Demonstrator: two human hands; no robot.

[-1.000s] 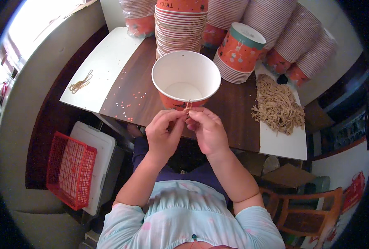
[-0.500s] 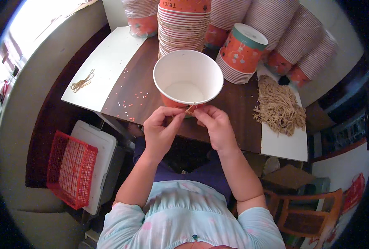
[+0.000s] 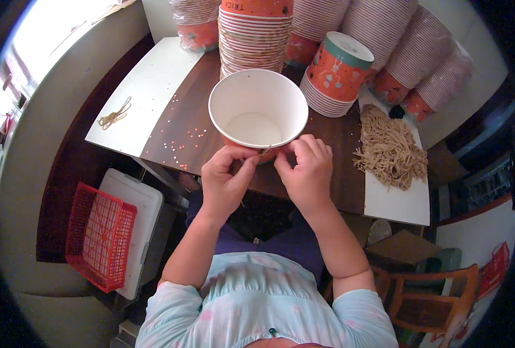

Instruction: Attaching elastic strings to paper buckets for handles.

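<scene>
A red basket [image 3: 99,235] sits on the floor left, a wooden chair [image 3: 443,301] lower right

Wore a pale mint-blue short-sleeved top, faintly patterned with soft pinkish blotches, sleeves ending above the elbows. Showed a small dark green pin or bead at the neckline, near the lower edge of the view. Had dark navy trousers or skirt over the lap. Left forearms bare to the wrists; no rings, watch or bracelets discernible on left hand [image 3: 225,184] or right hand [image 3: 307,174].
</scene>
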